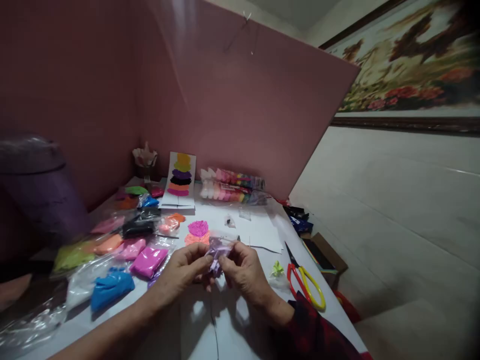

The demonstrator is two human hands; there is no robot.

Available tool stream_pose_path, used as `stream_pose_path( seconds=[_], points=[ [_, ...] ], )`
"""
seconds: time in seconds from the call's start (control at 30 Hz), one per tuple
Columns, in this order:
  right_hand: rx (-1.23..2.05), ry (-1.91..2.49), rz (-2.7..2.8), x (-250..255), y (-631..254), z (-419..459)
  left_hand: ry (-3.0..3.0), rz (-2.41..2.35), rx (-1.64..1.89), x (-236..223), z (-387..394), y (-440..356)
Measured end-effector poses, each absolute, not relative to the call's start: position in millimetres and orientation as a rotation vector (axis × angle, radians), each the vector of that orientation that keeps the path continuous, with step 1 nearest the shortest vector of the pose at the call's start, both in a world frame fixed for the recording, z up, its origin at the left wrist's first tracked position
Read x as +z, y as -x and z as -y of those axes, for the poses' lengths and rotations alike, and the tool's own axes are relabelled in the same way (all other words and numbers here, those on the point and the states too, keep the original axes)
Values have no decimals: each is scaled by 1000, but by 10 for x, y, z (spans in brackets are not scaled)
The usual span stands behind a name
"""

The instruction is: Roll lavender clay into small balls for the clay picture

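Note:
Between the fingertips of both hands is a small clear bag of light purple modelling clay [216,255], raised a little over the white paper. My left hand [180,267] pinches its left side and my right hand [247,272] its right side, both closed. Just behind the bag lie a magenta ridged clay piece [198,228] and an orange ridged piece [195,237], the latter partly hidden by my left fingers. Right of my right hand are a small bag with lime-green clay [277,269] and scissors [305,286] with one red and one yellow handle.
Several bags of coloured clay, including a blue one [112,289] and a magenta one [149,260], crowd the left side. A card with coloured bands [180,175] leans at the back beside packs of coloured sticks [232,186]. A purple bin-like container [37,185] stands far left.

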State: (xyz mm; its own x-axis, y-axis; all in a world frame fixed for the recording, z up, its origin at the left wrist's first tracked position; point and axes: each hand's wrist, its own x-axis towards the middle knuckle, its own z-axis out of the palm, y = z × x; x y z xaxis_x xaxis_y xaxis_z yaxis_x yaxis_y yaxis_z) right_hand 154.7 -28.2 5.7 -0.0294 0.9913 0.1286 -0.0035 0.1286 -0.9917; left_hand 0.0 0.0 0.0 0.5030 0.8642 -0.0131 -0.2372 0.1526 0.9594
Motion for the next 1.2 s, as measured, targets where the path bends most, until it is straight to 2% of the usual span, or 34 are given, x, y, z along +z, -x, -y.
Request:
stream_pose_path(
  seconds=[0.33, 0.57, 0.73, 1.2],
  points=[
    [1273, 1040, 1133, 44, -1576, 202, -958, -674, 908, -64, -14, -76],
    [1148, 1038, 1314, -4, -1578, 241, -1320, -686, 1003, -17, -76, 37],
    [947, 1029, 1523, -44, -1575, 285, -1341, -707, 982, -44, -73, 41],
    [807, 1052, 1642, -142, -1572, 346, -1385, -633, 1052, -14, -51, 49]
  ],
)
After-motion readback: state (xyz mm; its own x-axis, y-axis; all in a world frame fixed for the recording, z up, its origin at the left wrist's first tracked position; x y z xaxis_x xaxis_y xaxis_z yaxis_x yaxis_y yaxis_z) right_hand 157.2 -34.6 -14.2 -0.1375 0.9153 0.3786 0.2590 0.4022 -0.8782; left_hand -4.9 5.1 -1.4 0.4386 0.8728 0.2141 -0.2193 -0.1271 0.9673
